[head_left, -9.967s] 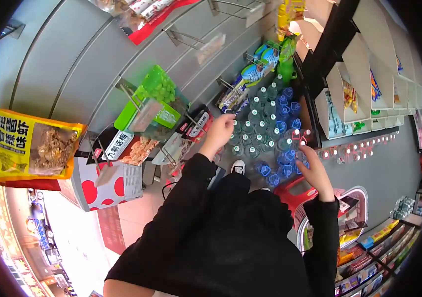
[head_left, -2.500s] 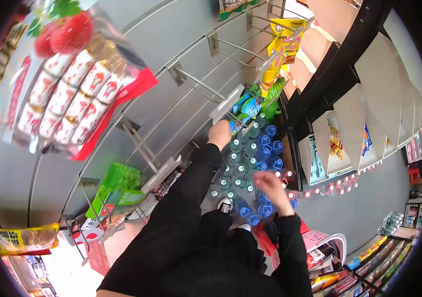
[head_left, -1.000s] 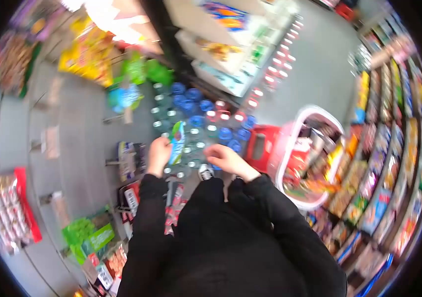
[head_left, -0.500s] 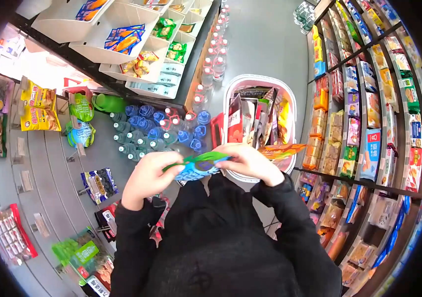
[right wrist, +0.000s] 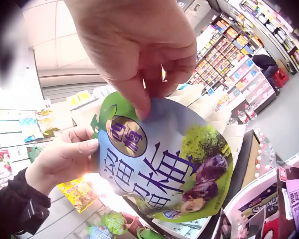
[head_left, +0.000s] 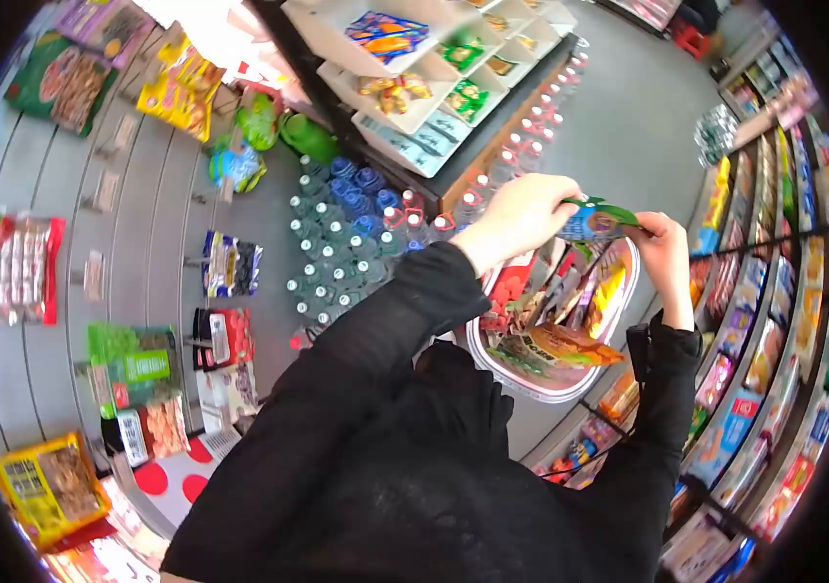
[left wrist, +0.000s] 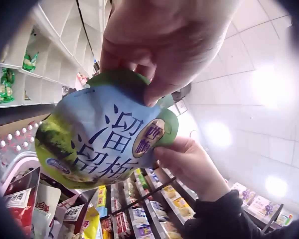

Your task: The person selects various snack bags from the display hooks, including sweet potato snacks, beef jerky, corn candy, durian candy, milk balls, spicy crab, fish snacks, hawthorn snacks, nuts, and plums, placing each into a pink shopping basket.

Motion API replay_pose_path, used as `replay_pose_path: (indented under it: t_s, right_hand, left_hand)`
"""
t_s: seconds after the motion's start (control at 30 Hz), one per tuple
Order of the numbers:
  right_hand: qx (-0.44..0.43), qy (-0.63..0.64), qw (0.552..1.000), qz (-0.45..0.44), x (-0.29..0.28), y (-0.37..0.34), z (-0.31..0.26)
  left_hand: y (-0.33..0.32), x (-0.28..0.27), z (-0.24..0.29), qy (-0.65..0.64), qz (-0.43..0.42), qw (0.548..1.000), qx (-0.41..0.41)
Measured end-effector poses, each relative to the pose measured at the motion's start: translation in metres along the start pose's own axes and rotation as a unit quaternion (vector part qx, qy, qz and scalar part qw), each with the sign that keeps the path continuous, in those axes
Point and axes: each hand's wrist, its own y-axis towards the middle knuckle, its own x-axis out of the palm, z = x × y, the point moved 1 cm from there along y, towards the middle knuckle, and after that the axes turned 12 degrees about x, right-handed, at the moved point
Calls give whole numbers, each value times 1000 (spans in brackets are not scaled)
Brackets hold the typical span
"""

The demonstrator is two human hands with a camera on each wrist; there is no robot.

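Observation:
A blue and green pouch of dried prunes [head_left: 594, 222] hangs over the basket [head_left: 558, 395] in the head view, held between both hands. My left hand [head_left: 536, 209] pinches its green top from one side, and my right hand [head_left: 665, 255] pinches the opposite edge. In the left wrist view the pouch's printed front [left wrist: 102, 132] shows large dark characters and a gold oval. The right wrist view also shows purple prunes [right wrist: 209, 172] printed on it. Several snack packets lie in the pale-rimmed basket below, among them an orange one [head_left: 560, 346].
Clear water bottles [head_left: 332, 262] and blue-capped ones [head_left: 361, 194] crowd the floor to the left. Snack bags [head_left: 24, 267] hang on the wall hooks. White bins [head_left: 409, 146] stand ahead, a stocked shelf [head_left: 735, 389] on the right.
Earlier the hands were near the wall hooks; then the left hand held the pouch and the right hand took its other edge. The pouch moved right, over the basket, as the view turned.

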Motion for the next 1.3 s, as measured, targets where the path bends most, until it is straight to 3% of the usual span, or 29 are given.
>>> replay_pose_path:
  t_s: [0.1,0.17,0.27,0.3,0.33,0.4,0.43,0.47,0.57,0.63,0.7,0.8,0.87,0.97,1.03,1.1,1.17,1.23,1.3]
  right_hand:
    - [12,36,999,-25,8,24,29]
    - [5,27,1000,-14,18,37,54]
    - [21,-8,999,-26,29,45,73]
    - [44,-24,998,-24,31,48,81]
    - [26,-23,999,-35,33,50,89]
    - [27,-18,997,-69,38,55,105]
    - [49,-20,995,-91,39,57,113]
    - [55,-74,990,-105,37,58,111]
    - [61,-28,990,-123,42,62,144]
    - [74,-112,980,-146,43,60,152]
    - [115,-91,975,-167,47,59,166]
    - [122,-46,978,-162,55,58,179]
    - [111,-81,979,-153,55,58,168]
    - [73,-119,981,-136,56,56,131]
    - [47,-120,984,-123,59,53,93]
    - [-7,-75,988,-135,65,45,48]
    - [-16,27,986,-164,77,34,7]
    - [-31,41,980,-193,91,21,-35]
    - [-57,58,970,-229,109,9,-77]
  left_hand:
    - [0,18,-23,21,33,999,-3]
    - [2,30,-39,63,-12,996,-57]
    - [6,51,-61,88,16,994,-65]
    - [13,51,-59,74,-28,990,-117]
    - [17,59,-64,68,-21,989,-128]
    - [21,83,-82,74,9,993,-95]
    - [22,74,-74,75,-13,991,-107]
    - [24,81,-77,52,18,992,-112]
    - [29,112,-88,81,49,988,-123]
    - [30,127,-91,96,12,980,-173]
    - [23,134,-91,56,5,976,-210]
    - [9,142,-95,12,-72,978,-196]
    - [1,142,-94,50,-41,989,-131]
    - [1,119,-97,11,-83,989,-124]
    - [-1,85,-100,-22,-122,989,-81]
    - [-20,28,-89,-90,-104,988,-64]
    - [-52,-20,-93,-94,-73,989,-91]
    - [-100,-56,-119,-64,52,996,-47]
    - [-147,-110,-128,-39,90,985,-140]
